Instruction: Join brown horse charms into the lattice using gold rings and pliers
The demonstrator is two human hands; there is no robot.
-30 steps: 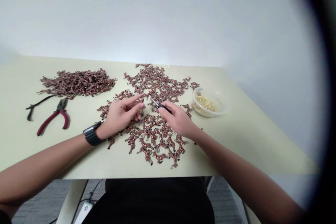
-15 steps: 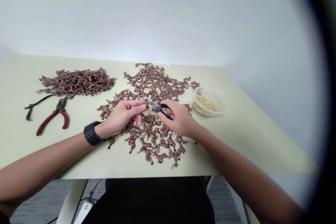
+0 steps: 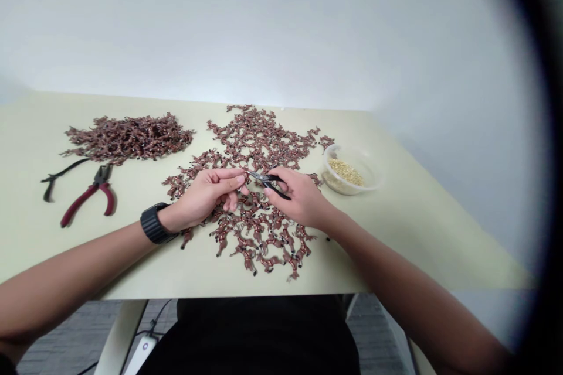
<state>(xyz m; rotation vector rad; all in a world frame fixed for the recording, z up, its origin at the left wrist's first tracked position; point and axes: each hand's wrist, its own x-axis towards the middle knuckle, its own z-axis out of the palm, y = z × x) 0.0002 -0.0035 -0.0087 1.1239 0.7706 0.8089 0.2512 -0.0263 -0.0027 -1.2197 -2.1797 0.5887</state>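
Gripping the black-handled pliers (image 3: 266, 177), the fingers of the right hand (image 3: 301, 198) hold both handles, which stand somewhat spread from each other. These pliers are in the middle of the scene, over the loose brown figures (image 3: 259, 227), and their thin tip points to the left, up to the ends of the other hand's fingers. On this left hand (image 3: 204, 190), the thumb and the forefinger are brought together at their ends; whether some small piece sits between them, I cannot tell. The other left fingers are bent below, on the near side.

For doing this well, in my judgement, the left pinch should be firm, and the plier tip should meet only what may be held there, never the skin. It seems wise to press the handles softly and evenly, since too strong a squeeze could bend or mark a small thing. Steady wrists would also help the tip to stay exact.

Around and under the hands, the brown figures lie spread on the bench (image 3: 396, 234). To the right, near the right hand, stands a clear bowl (image 3: 368, 172) with gold-coloured bits (image 3: 346, 173). On the far left is a pile of similar figures (image 3: 132, 139), and nearer than it lie red-handled pliers (image 3: 83, 201) and a dark tool (image 3: 53, 177). A dark watch (image 3: 156, 224) is on the left wrist.
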